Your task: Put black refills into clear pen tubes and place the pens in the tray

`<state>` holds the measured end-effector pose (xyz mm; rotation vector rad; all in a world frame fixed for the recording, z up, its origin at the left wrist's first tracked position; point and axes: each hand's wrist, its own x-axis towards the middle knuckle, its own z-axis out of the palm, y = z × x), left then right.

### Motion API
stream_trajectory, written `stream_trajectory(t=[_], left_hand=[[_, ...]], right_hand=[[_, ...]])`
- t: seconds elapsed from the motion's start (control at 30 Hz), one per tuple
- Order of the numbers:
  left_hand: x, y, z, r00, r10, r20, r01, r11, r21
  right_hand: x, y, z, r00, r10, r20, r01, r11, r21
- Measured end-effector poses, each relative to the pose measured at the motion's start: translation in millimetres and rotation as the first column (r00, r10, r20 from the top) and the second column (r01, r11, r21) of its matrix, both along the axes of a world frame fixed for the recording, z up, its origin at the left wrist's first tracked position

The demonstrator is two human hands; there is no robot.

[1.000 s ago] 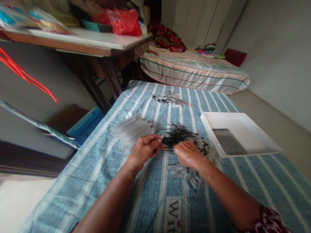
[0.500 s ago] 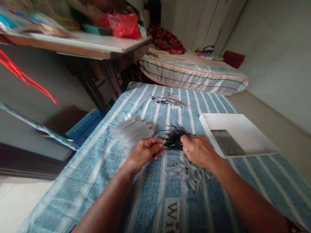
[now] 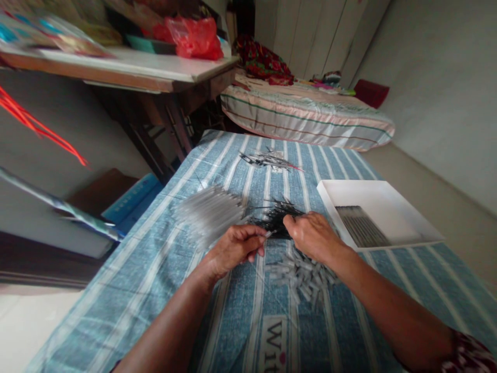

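Observation:
My left hand (image 3: 240,246) is closed in a pinch, with a small pale translucent piece (image 3: 268,234) showing at its fingertips. My right hand (image 3: 310,231) is closed at the right side of a pile of thin black sticks (image 3: 280,215); what its fingers hold is hidden. Left of the sticks lies a layer of long, clear grey tubes (image 3: 212,212), partly blurred. Short grey tube-like pieces (image 3: 305,277) are heaped just below my right hand.
A shallow white box (image 3: 404,217) at the right holds a row of slim grey sticks (image 3: 361,226). Thin dark and red-tipped pieces (image 3: 269,160) lie farther back on the blue striped cloth (image 3: 155,269). A cluttered side table (image 3: 155,70) stands at the left, a bed (image 3: 306,116) behind.
My left hand has shifted slightly right, and a pale piece now shows at its fingertips. My right hand has moved slightly left and stays beside the black sticks.

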<state>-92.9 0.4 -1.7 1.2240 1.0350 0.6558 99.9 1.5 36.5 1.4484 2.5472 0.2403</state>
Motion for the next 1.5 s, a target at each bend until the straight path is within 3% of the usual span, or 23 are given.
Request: stream_trajectory(t=[0.4, 0.63, 0.8, 0.9, 1.0, 1.1, 1.23, 1.33, 1.5], left_hand=[[4, 0, -5.0, 0.998, -0.028, -0.063, 0.03, 0.999, 0.028], [4, -3, -1.2, 0.997, -0.078, -0.001, 0.078, 0.997, -0.03], [6, -3, -2.6, 0.996, -0.078, -0.032, 0.079, 0.997, 0.016], [7, -2, -2.0, 0.996, -0.08, 0.05, 0.078, 0.996, 0.051], [6, -2, -1.4, 0.978, -0.02, 0.21, 0.002, 0.996, 0.086], [6, -3, -2.4, 0.934, 0.082, 0.348, -0.108, 0.992, 0.057], [6, -5, -4.4, 0.897, 0.136, 0.421, -0.165, 0.986, 0.035], [7, -5, -5.3, 0.892, 0.128, 0.434, -0.158, 0.987, 0.033], [7, -5, -5.4, 0.906, 0.097, 0.412, -0.134, 0.989, 0.061]], right_hand=[[-5, -4, 9.0, 0.999, 0.044, 0.007, -0.044, 0.999, 0.001], [-4, -4, 10.5, 1.0, 0.03, -0.004, -0.03, 0.998, -0.052], [-10, -11, 11.4, 0.994, 0.091, -0.052, -0.092, 0.995, -0.028], [-11, -17, 13.8, 0.968, 0.207, -0.143, -0.202, 0.978, 0.047], [-7, -21, 15.4, 0.915, 0.277, -0.294, -0.257, 0.961, 0.105], [0, -22, 10.8, 0.924, 0.16, -0.346, -0.173, 0.985, -0.008], [4, -22, -3.8, 0.988, 0.035, -0.15, -0.073, 0.964, -0.255], [2, -24, -14.5, 0.996, 0.019, -0.085, -0.044, 0.952, -0.302], [4, -24, -25.9, 0.986, 0.001, -0.167, -0.054, 0.949, -0.311]])
